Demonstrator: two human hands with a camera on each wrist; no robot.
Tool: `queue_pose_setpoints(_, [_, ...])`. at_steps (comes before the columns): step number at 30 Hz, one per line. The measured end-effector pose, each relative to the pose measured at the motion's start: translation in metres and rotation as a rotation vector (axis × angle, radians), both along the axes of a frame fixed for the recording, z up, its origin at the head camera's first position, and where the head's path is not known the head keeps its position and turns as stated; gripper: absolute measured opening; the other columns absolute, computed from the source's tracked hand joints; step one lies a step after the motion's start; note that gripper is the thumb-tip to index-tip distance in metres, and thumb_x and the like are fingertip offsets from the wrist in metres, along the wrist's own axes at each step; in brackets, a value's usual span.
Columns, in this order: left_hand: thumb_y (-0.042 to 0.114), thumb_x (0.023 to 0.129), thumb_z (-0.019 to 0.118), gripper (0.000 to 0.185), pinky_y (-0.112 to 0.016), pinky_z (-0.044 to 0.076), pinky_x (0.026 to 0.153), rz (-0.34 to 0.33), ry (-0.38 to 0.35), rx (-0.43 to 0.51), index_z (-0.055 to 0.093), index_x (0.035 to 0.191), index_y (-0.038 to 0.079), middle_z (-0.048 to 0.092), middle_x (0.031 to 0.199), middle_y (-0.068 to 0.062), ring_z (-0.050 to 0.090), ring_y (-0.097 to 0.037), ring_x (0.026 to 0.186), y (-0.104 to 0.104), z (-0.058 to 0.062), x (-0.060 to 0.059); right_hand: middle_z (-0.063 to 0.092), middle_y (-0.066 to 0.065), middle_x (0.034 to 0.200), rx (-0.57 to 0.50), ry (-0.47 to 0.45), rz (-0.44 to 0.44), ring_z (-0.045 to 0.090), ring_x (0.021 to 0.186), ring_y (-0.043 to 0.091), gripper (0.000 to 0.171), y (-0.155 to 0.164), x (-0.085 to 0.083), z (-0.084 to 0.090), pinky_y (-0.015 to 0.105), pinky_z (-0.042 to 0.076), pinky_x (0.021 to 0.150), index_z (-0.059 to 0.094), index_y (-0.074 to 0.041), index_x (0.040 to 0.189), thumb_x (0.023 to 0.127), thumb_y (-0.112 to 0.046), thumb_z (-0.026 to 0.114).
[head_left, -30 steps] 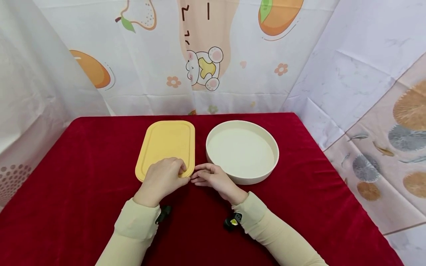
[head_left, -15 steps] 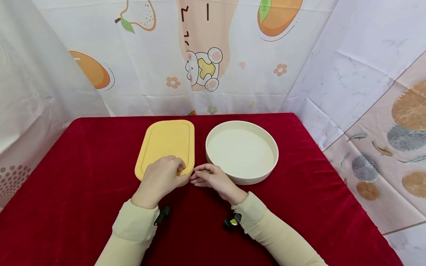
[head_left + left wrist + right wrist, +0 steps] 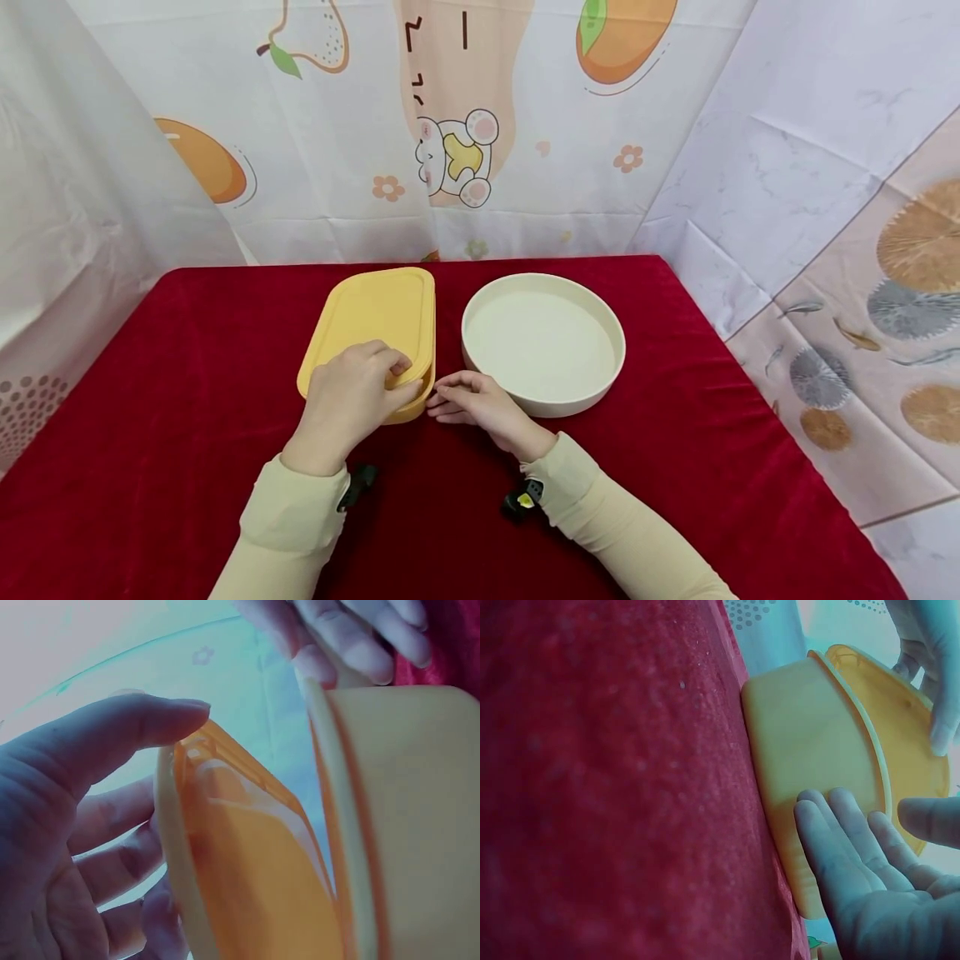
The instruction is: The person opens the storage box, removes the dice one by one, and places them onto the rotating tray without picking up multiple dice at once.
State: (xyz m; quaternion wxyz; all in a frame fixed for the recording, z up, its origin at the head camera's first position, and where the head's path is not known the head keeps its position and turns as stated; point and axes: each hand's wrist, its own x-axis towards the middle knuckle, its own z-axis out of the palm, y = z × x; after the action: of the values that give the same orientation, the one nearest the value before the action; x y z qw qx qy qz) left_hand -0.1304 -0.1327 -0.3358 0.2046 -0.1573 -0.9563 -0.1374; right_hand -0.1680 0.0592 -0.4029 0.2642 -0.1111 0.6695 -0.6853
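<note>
Left hand (image 3: 351,398) has the near edge of the yellow lid (image 3: 372,321) pinched, fingers curled on top and thumb (image 3: 112,735) under the rim. Compared to half a second back, that near edge is now lifted off the yellow container (image 3: 416,406) underneath, so there's a gap showing where before the lid sat flat; the far edge looks like it's still down. The left wrist view shows the lid tipped away from the container's rim, with the inside lip of the lid visible.

Right hand (image 3: 474,402) hasn't really moved. It sits just to the right of the left hand, fingers (image 3: 832,840) fairly straight and pressed flat against the container's side wall, thumb held apart, not wrapped round anything. Both forearms come in from the near side in cream sleeves (image 3: 600,517), wrists low over the red tablecloth (image 3: 187,433).

Just beyond the right hand, past its knuckles, is a round cream dish (image 3: 615,333), close to the container but not touching it as far as I can see. Behind everything hangs a cartoon fruit-print curtain (image 3: 450,158). Nothing sits between the hands and the container.
</note>
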Motion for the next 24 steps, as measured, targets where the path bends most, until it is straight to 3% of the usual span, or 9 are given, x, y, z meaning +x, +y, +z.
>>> queue_pose_setpoints(8, [0.026,0.076,0.085,0.022,-0.036,0.051,0.049,0.028,0.114,0.052,0.079,0.09,0.011,0.072,0.086,-0.003,0.064,-0.019,0.069,-0.009,0.014,0.006,0.068,0.026,0.115,0.008,-0.028,-0.021,0.072,0.101,0.026,0.03,-0.001,0.0,0.001,0.038,0.057,0.09,0.057,0.005,0.122,0.102,-0.018,0.054])
queue_pose_setpoints(16, [0.021,0.076,0.085,0.02,-0.036,0.047,0.045,0.028,0.311,0.179,0.078,0.089,0.007,0.073,0.084,-0.007,0.062,-0.021,0.061,-0.018,0.02,0.004,0.069,0.024,0.112,0.003,-0.041,-0.031,0.072,0.099,0.025,0.03,-0.002,-0.001,0.001,0.038,0.057,0.089,0.057,0.005,0.121,0.102,-0.018,0.055])
queue_pose_setpoints(24, [0.015,0.08,0.081,0.018,-0.041,0.052,0.057,0.054,0.436,0.299,0.079,0.092,0.001,0.074,0.084,-0.013,0.067,-0.027,0.072,-0.029,0.023,0.001,0.069,0.023,0.112,-0.014,-0.063,-0.012,0.073,0.098,0.023,0.028,-0.002,-0.001,-0.001,0.036,0.058,0.088,0.057,0.005,0.12,0.102,-0.017,0.055])
